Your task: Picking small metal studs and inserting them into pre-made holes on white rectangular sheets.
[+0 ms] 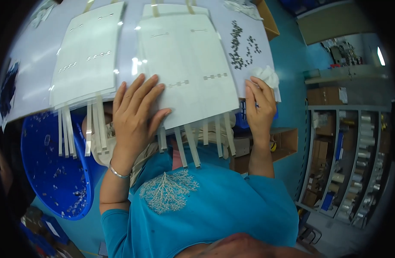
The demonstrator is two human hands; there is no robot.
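Worktable (29, 81), head view: white panel (191, 62) lies at the front edge, strips (192, 146) overhanging. Left hand (137, 103) spans its left edge, fingers spread, ungripped; right hand (259, 107) is beside it, grip indeterminable. Keep panel flat, strips untwisted.

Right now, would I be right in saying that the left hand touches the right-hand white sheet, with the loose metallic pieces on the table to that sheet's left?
Not quite: the loose metallic pieces on the table lie to that white sheet's right, as the head view shows.
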